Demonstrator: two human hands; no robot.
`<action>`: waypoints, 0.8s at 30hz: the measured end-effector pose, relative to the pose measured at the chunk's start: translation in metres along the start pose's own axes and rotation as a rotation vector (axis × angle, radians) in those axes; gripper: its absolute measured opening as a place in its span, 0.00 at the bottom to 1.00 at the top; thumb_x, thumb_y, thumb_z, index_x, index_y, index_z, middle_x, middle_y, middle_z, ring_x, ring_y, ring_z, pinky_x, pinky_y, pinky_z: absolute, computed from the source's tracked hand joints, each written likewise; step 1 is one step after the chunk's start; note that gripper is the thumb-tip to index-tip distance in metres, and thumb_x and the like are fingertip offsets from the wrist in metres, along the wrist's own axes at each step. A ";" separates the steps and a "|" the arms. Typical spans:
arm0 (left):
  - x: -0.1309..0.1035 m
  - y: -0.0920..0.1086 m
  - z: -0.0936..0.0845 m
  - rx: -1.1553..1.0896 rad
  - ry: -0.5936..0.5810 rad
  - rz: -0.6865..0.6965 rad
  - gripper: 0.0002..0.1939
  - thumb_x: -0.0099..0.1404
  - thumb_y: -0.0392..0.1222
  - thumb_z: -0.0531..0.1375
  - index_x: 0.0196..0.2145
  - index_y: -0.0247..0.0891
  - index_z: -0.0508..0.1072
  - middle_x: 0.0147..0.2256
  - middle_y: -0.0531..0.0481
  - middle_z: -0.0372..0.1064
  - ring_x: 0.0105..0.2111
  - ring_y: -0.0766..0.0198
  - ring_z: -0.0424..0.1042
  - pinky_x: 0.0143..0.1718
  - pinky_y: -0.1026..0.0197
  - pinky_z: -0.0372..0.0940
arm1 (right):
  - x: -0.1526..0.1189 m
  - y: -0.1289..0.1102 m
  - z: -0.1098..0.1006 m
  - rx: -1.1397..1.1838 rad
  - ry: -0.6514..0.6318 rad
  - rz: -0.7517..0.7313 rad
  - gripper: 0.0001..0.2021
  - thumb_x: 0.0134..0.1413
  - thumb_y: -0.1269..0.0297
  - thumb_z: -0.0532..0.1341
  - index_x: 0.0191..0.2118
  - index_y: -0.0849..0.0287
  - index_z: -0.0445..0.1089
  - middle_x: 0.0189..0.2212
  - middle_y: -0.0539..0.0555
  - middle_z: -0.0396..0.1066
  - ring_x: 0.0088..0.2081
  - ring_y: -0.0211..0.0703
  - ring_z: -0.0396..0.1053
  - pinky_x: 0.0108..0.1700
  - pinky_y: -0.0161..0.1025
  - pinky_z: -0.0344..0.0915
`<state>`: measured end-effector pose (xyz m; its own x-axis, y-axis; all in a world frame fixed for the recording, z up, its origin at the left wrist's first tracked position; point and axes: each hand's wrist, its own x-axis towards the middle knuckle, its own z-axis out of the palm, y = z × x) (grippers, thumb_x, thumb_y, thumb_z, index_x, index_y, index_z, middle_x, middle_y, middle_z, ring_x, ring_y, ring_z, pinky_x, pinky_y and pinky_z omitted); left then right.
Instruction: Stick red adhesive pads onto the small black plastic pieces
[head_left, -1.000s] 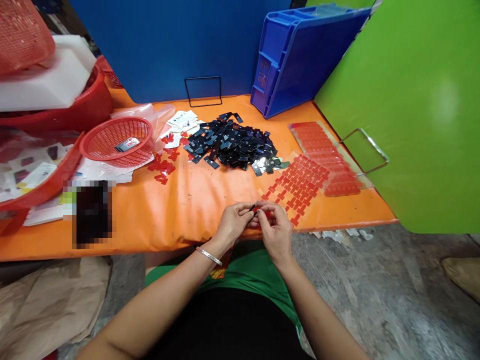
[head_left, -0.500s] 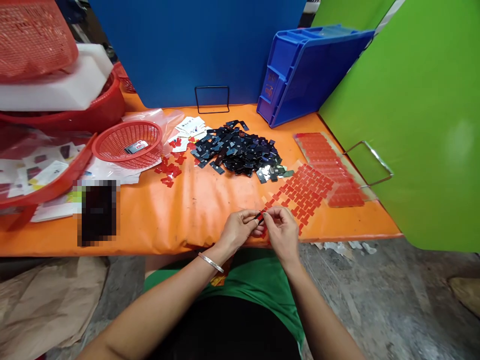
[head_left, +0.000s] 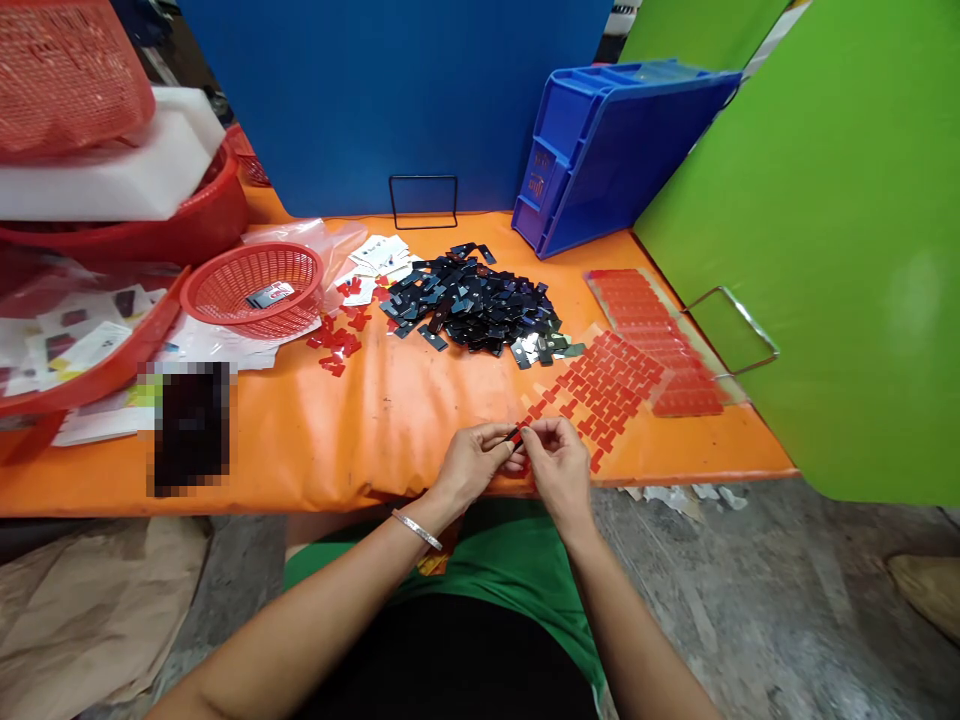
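Note:
Between my hands, near the front edge of the orange table, is a small flat black piece (head_left: 516, 438). My left hand (head_left: 475, 462) is closed and pinches it between thumb and fingers. The fingertips of my right hand (head_left: 556, 462) are pressed together at its other end; a bit of red shows there, but I cannot make out exactly what they grip. Just beyond lies a sheet of red T-shaped stickers (head_left: 611, 390) on clear backing, partly peeled at its left. A heap of similar black pieces (head_left: 476, 300) sits farther back.
Loose red pieces (head_left: 337, 345) lie left of the heap, near a red basket (head_left: 300, 262). Another red sticker sheet (head_left: 637, 310) is at the right. A blue crate (head_left: 600, 170) stands at the back, between blue (head_left: 337, 100) and green panels (head_left: 840, 250). Baskets crowd the left.
Both hands hold nearly the same place and grip, with the right fingers shifting only slightly at the black piece. The whole view has moved a little.

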<state>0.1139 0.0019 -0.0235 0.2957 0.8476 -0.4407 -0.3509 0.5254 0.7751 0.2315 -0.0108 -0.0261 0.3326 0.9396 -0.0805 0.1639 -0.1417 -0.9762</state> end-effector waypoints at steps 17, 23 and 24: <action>-0.006 0.068 -0.043 0.173 0.029 0.150 0.22 0.53 0.46 0.66 0.43 0.32 0.74 0.36 0.44 0.76 0.32 0.63 0.75 0.43 0.56 0.70 | 0.021 -0.002 -0.034 -0.050 -0.074 -0.046 0.17 0.51 0.48 0.58 0.34 0.58 0.72 0.23 0.50 0.70 0.23 0.38 0.64 0.25 0.35 0.62; -0.001 0.198 -0.145 0.498 0.621 0.710 0.15 0.57 0.42 0.62 0.43 0.43 0.72 0.39 0.54 0.75 0.45 0.58 0.73 0.54 0.50 0.64 | 0.051 0.012 -0.094 -0.489 0.182 -0.159 0.08 0.46 0.59 0.57 0.26 0.58 0.67 0.24 0.52 0.69 0.25 0.40 0.64 0.32 0.39 0.62; -0.003 0.213 -0.159 0.546 0.718 0.726 0.13 0.58 0.42 0.61 0.42 0.45 0.72 0.42 0.55 0.75 0.48 0.57 0.71 0.54 0.51 0.64 | 0.054 0.015 -0.100 -0.562 0.175 -0.166 0.07 0.45 0.61 0.57 0.25 0.58 0.67 0.23 0.52 0.69 0.25 0.41 0.64 0.33 0.39 0.61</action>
<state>-0.1033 0.1235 0.0707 -0.4520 0.8760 0.1681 0.2512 -0.0558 0.9663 0.3451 0.0067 -0.0247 0.4008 0.9047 0.1445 0.6758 -0.1854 -0.7134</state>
